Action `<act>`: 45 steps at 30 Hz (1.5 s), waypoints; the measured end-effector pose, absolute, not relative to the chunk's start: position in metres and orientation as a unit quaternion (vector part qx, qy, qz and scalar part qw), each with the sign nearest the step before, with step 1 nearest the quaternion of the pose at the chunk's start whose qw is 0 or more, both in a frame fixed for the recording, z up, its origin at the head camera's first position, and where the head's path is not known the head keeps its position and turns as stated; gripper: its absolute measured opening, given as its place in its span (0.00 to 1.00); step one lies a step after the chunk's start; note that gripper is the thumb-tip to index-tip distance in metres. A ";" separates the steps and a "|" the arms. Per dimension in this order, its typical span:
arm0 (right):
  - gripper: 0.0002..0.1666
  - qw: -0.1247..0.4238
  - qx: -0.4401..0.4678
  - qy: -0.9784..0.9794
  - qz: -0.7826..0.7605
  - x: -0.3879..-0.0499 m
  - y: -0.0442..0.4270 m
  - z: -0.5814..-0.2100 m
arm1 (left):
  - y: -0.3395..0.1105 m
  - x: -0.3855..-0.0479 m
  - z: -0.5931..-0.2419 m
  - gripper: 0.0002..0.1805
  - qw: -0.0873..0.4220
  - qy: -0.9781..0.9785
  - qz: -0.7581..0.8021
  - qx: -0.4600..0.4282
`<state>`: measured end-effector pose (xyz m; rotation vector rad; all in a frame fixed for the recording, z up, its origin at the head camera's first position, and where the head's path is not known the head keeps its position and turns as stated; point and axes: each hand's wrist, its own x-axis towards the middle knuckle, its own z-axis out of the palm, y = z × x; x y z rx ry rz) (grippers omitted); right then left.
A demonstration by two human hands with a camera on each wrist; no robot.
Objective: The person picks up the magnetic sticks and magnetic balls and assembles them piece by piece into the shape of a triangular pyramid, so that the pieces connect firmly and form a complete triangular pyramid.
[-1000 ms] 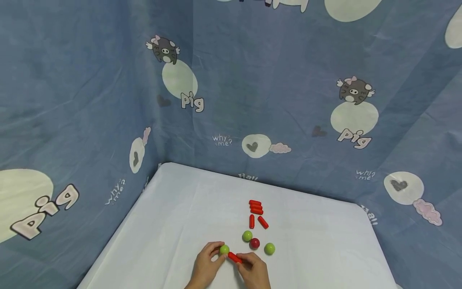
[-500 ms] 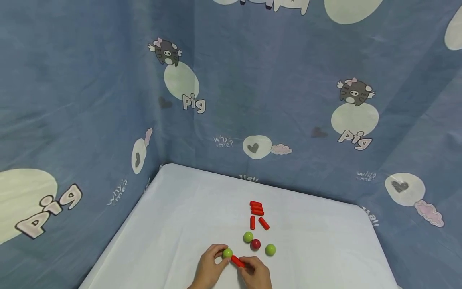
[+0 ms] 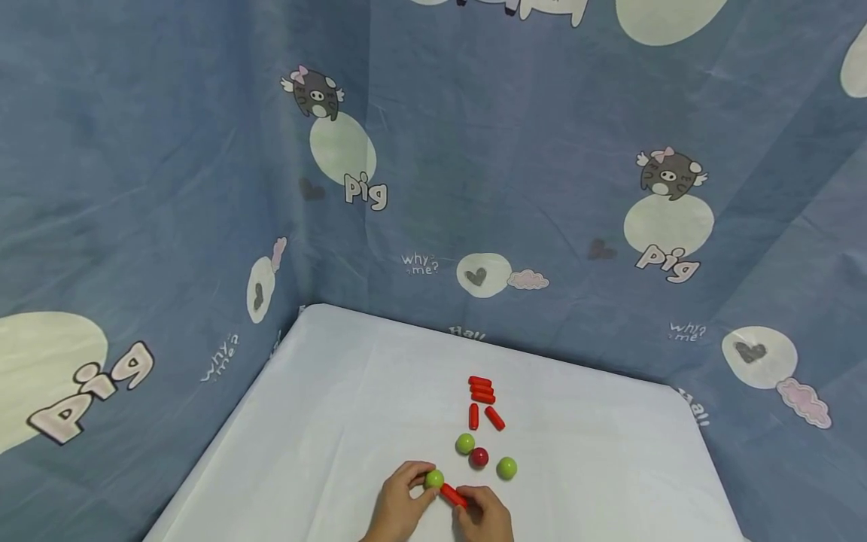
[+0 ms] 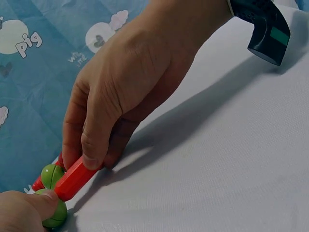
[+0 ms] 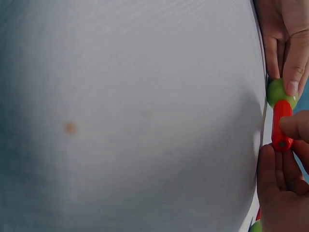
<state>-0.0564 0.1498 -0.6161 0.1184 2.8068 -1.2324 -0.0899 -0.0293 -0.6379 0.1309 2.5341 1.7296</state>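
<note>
In the head view, my left hand (image 3: 400,503) pinches a glossy green ball (image 3: 435,479) between thumb and fingers, near the front of the white table. My right hand (image 3: 489,519) pinches a short red rod (image 3: 450,494), its free end up against the ball. From the right wrist, the rod (image 5: 279,121) meets the green ball (image 5: 275,92) beside my left thumb, and a small dark hole shows in its near end. The left wrist view has the faceted rod (image 4: 75,181) slanting toward the held ball (image 4: 60,215), which my left thumb partly hides.
Beyond my hands lie two more green balls (image 3: 465,443) (image 3: 506,468) and a dark red ball (image 3: 479,458). Several red rods (image 3: 482,389) rest farther back, some side by side. Blue printed cloth (image 3: 542,188) hangs behind the white table (image 3: 609,452).
Both hands have shifted slightly right and nearer the body, carrying the green ball and red rod together. The loose balls and rods have stayed in place.
</note>
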 end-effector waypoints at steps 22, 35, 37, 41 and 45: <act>0.28 0.004 0.024 0.912 -0.409 -0.055 0.150 -0.622 | -0.012 -0.089 -0.634 0.19 0.129 0.764 0.631 0.043; 0.22 -0.014 0.059 0.920 -0.387 -0.055 0.147 -0.618 | -0.021 -0.103 -0.642 0.21 0.087 0.756 0.647 0.058; 0.22 -0.011 0.078 0.923 -0.376 -0.055 0.148 -0.617 | -0.025 -0.112 -0.643 0.20 0.072 0.756 0.649 0.052; 0.22 0.001 0.098 0.923 -0.371 -0.053 0.151 -0.615 | -0.039 -0.135 -0.644 0.20 0.057 0.752 0.656 0.033; 0.22 0.026 0.122 0.915 -0.383 -0.052 0.155 -0.616 | -0.049 -0.157 -0.643 0.20 0.053 0.744 0.665 0.041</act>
